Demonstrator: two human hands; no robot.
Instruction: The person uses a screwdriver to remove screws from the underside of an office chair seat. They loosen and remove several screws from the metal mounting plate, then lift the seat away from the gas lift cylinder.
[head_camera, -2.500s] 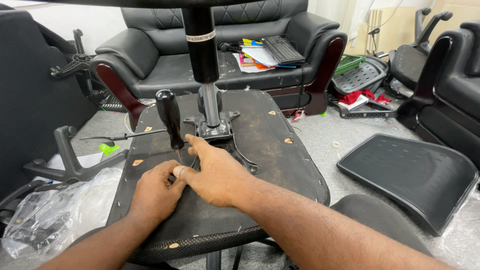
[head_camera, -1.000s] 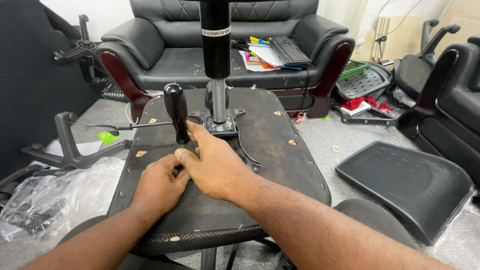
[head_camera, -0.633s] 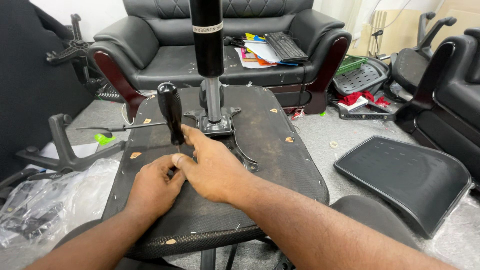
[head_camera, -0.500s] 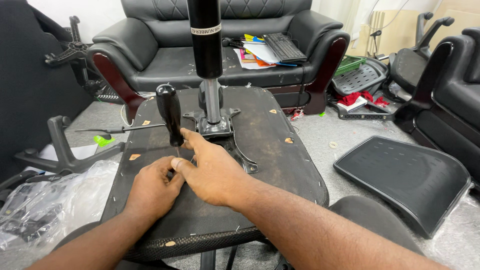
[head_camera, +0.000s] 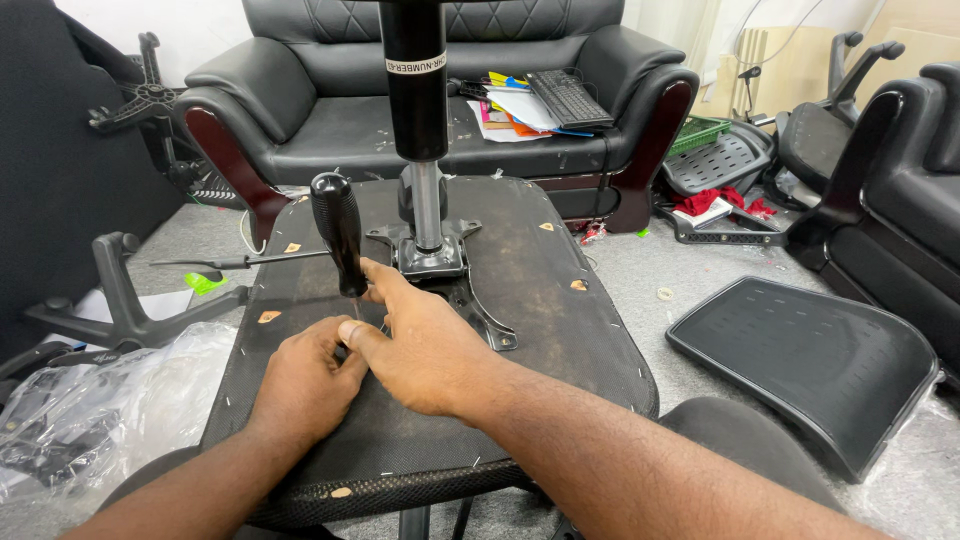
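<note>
The screwdriver (head_camera: 340, 235) is stood upright on the upturned chair seat (head_camera: 560, 330), just past the fingers. Its thin tip is pinched by the curled left hand (head_camera: 305, 380). The right hand (head_camera: 425, 345) is laid beside it, fingers flat, one touching the handle. Farther off, the metal plate (head_camera: 430, 255) and black post (head_camera: 413, 80) are seen.
</note>
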